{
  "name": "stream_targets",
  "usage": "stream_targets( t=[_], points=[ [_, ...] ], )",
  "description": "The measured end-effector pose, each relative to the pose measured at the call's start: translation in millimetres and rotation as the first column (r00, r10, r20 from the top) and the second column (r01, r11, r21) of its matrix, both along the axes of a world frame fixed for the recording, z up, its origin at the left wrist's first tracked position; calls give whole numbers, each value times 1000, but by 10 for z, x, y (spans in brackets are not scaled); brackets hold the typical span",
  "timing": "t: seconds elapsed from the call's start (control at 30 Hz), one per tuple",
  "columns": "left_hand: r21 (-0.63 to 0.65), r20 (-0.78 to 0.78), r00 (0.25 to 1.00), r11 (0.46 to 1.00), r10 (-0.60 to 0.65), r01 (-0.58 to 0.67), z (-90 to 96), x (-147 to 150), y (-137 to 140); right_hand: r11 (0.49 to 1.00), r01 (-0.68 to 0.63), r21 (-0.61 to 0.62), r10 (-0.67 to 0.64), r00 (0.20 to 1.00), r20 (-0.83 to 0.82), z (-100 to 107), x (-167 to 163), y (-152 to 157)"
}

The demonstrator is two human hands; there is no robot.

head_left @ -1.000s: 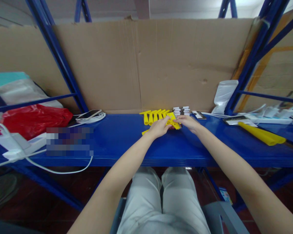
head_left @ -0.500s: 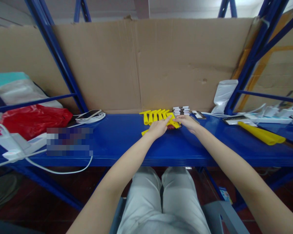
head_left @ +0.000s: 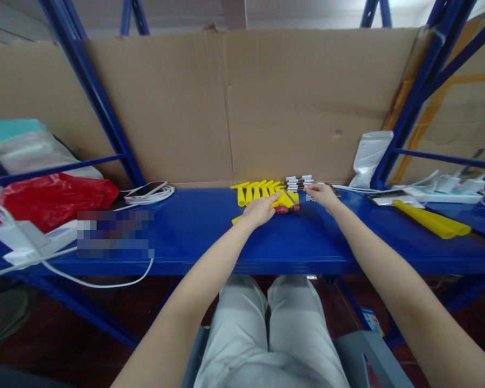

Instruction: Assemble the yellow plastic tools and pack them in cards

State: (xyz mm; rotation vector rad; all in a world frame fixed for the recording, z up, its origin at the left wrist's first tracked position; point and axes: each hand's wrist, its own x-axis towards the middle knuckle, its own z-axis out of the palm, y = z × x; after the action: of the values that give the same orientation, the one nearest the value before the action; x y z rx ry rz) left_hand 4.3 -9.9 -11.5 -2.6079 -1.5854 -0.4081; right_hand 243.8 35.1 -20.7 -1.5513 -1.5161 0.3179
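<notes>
My left hand [head_left: 259, 212] is closed around the handle of a yellow scraper [head_left: 288, 200], whose wide head points right and whose handle end sticks out behind the wrist. Under that head lies a dark red tool [head_left: 288, 209], mostly covered. My right hand [head_left: 324, 195] is pinched at the fingertips beside a small heap of tiny metal pieces [head_left: 310, 198], perhaps screws. What the fingertips hold, if anything, is too small to make out. Several more T-shaped yellow scrapers [head_left: 249, 194] lie in a row behind my left hand.
A stack of white-and-black packets [head_left: 299, 182] stands against the cardboard panel [head_left: 278, 108]. Two long yellow pieces [head_left: 432, 220] and a white power strip [head_left: 444, 197] are on the right of the blue table [head_left: 194, 237]. On the left are a red bag [head_left: 60, 196] and coiled cables [head_left: 156, 195].
My right hand has left the scraper head and moved right to the small metal pieces. My left hand keeps the scraper, and more of the dark red tool shows.
</notes>
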Motion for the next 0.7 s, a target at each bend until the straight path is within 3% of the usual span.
stream_targets(
  t=[0.1,0.2,0.3,0.7],
  points=[
    [-10,-13,1000,1000,4,-5,-1,-17,13,956,265,-126,-212,921,327,-16,215,-3],
    [-9,-14,1000,1000,2,-2,-5,-24,17,896,364,-255,-207,850,485,-29,277,-37],
    [-8,-10,1000,1000,1,-1,-5,-25,18,880,375,-293,-155,808,569,-44,240,-46],
    [-8,39,999,1000,-9,9,6,-30,9,942,289,-173,-88,707,702,-88,172,-23]
  ],
)
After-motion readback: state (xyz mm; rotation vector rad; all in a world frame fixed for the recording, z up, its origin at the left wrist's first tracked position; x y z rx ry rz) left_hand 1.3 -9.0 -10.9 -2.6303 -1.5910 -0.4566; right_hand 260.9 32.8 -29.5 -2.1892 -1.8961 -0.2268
